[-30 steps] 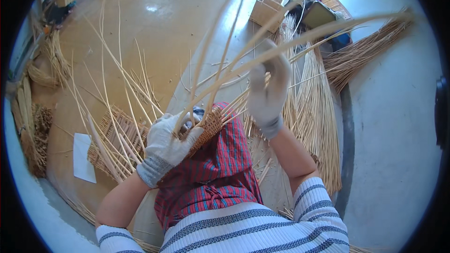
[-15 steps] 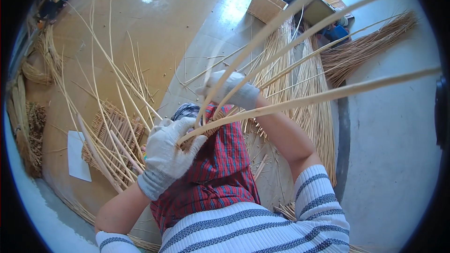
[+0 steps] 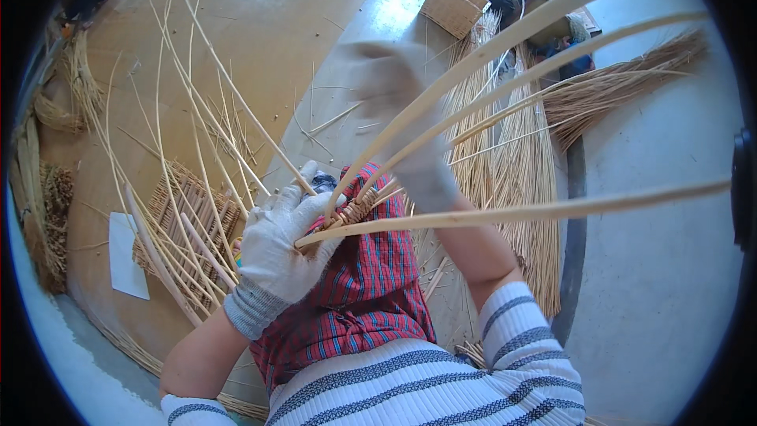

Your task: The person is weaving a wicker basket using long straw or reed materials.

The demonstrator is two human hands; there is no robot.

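Observation:
My left hand, in a white knit glove, is closed around the base of a woven wicker piece above my lap. Long pale willow rods fan out from that piece toward the right, and thinner ones spread to the upper left. My right hand, also gloved, is raised beyond the rods and smeared by motion; its fingers cannot be made out. Thick rods cross in front of its wrist. A red plaid apron covers my lap under the weaving.
Bundles of peeled rods lie on the floor to the right, with a browner bundle beyond. A woven box stands at the back. Left of me are a slatted wicker panel and a white sheet.
My right hand has swung up and away from the weaving, its fingers now blurred. The nearest thick rod has dipped lower on the right. My left hand keeps its grip.

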